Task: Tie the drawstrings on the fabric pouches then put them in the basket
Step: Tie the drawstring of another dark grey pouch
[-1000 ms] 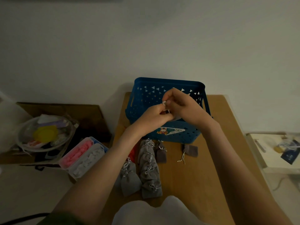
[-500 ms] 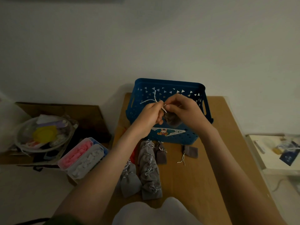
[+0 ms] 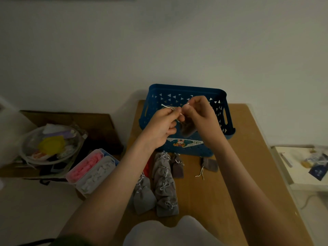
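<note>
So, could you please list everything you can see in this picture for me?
basket: one, blue, far end of the table
held pouch: one, grey, hanging between the hands before the basket
drawstring: one, white, pinched by both hands
tied pouches: several overlapping, grey, table's left side
loose pouch: one, dark grey, near the basket, strings untied
table: one, tan wood
compartment box: one, clear with pink and white contents, left of the table
bowl: one, clear, on the far left
left hand: grip on the drawstring
right hand: grip on the drawstring
</note>
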